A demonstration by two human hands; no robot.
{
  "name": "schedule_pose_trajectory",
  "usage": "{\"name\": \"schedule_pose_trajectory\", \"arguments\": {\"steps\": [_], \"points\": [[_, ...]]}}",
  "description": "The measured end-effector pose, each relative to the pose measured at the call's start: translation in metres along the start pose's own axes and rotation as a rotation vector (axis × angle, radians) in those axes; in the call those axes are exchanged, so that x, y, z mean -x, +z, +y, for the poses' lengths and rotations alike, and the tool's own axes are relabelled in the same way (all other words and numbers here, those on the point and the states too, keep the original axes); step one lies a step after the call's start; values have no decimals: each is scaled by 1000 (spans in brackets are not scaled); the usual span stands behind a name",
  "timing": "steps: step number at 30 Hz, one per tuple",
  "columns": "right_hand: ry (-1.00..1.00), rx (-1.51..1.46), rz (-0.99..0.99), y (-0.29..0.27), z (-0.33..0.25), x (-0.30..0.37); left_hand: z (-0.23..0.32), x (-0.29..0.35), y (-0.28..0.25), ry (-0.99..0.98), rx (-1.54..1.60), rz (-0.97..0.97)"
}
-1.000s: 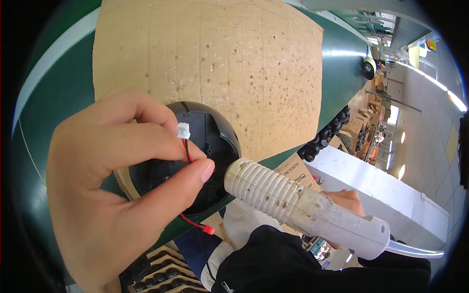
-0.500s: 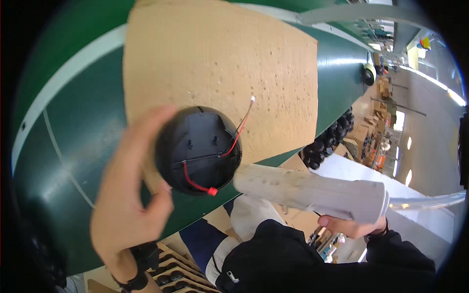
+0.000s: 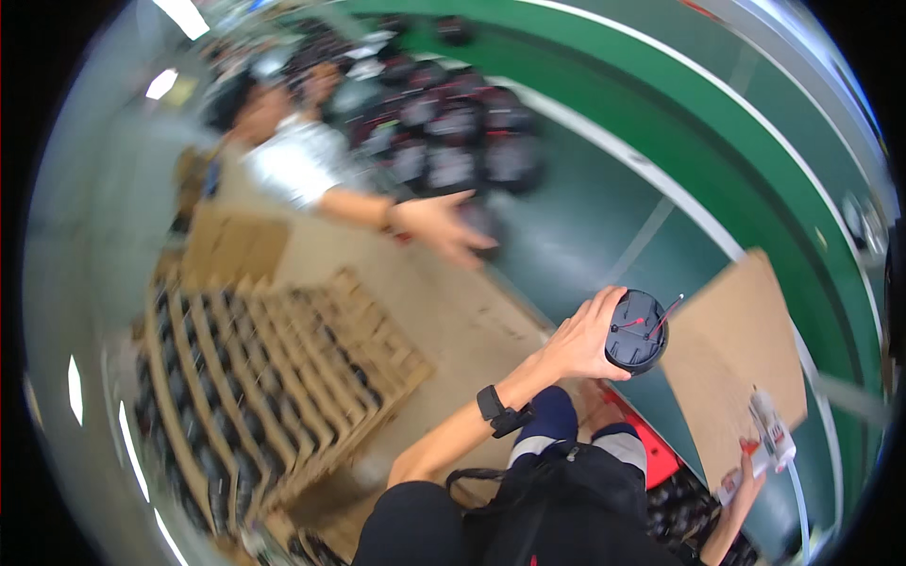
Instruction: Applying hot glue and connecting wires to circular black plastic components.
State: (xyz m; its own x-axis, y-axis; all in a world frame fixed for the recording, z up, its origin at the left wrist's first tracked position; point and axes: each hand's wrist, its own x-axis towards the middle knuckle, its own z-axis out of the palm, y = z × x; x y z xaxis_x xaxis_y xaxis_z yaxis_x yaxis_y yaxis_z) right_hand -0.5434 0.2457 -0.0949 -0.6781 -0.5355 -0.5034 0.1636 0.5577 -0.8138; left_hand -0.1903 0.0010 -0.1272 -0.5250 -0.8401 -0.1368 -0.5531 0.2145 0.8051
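Gripping a round black housing by its outer wall, the left hand spreads fingers on one side and thumb on the other. The housing sits at the near edge of the green table, beside the cardboard sheet, its open face showing; whether it touches the tabletop, I cannot tell. A thin wire pokes past its rim, while a red connector lies inside. For steady handling, that outside hold seems right: it leaves the interior open and presses on neither lead. The loose wire probably deserves most care, as it could snag. The right hand is closed around a white tool, over the sheet and apart from the housing, sensibly clear of the leads. Farther off, a co-worker's blurred hand reaches near clustered black parts.
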Motion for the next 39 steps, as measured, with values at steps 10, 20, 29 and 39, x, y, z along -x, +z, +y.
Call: {"name": "schedule_pose_trajectory", "arguments": {"steps": [10,20,29,39], "points": [[-168,-19,-332,112,-15,-15,69,399,-240,-376,-223,1184],[-272,-58,-356,238,-12,43,21,887,-441,-1210,-280,1996],[-537,-78,-56,185,-14,219,-71,998,-469,-816,-551,1264],[-340,-176,-168,229,-6,132,-219,651,-523,-505,204,860]]}}
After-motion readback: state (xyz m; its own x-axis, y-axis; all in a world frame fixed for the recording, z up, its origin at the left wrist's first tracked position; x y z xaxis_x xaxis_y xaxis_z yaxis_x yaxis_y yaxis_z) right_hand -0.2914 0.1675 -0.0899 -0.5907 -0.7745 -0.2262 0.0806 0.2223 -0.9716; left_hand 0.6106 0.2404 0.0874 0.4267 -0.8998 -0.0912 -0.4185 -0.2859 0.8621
